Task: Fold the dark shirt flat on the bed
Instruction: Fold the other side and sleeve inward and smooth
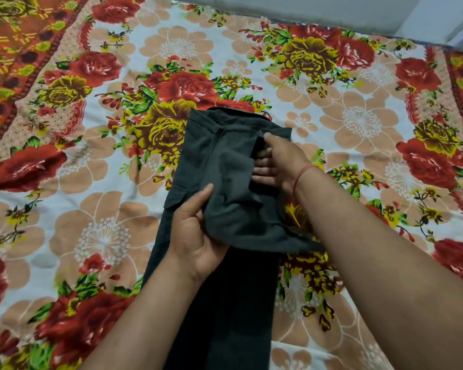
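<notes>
The dark grey shirt (219,161) lies lengthwise in the middle of the bed, narrowed into a long strip with its collar at the far end and a flapped pocket on its left side. A loose flap of the shirt is lifted over the middle. My left hand (195,236) grips the near edge of that flap, thumb on top. My right hand (275,161) holds the flap's right edge, thumb above and fingers tucked under the cloth. A red thread band circles my right wrist.
The bed is covered by a floral sheet (104,236) with red, yellow and peach flowers, spreading wide on both sides of the shirt. A pale wall (332,12) runs along the bed's far edge.
</notes>
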